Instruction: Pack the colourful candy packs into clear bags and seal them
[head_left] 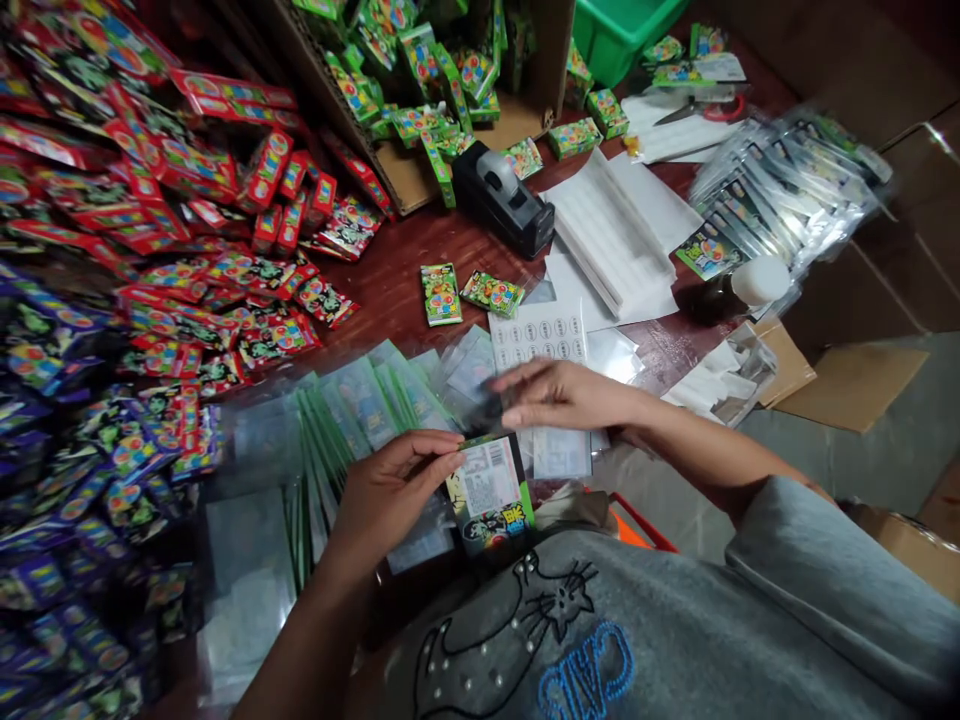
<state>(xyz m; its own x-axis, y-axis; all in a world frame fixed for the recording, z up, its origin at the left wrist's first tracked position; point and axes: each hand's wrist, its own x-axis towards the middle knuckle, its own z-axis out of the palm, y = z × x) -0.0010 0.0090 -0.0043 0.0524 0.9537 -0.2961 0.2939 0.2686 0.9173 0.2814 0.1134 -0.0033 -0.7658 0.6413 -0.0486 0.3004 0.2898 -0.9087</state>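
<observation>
My left hand [394, 490] pinches the left edge of a small printed packet [491, 495] with a white barcode label, held close to my chest. My right hand [559, 395] hovers just above the packet's top edge, fingers stretched out and blurred by motion, over a sheet of round white stickers [538, 335]. Whether it holds anything is unclear. Clear plastic sleeves with green-edged packets [360, 410] lie fanned out under and left of both hands.
Red packets [195, 200] and blue packets [67, 480] are heaped at the left. A black tape dispenser [501, 200], white paper stacks [611, 235], bagged packets [780, 195], a cardboard box of green packets [420, 80], a green bin [619, 30] and scissors [705, 108] lie beyond.
</observation>
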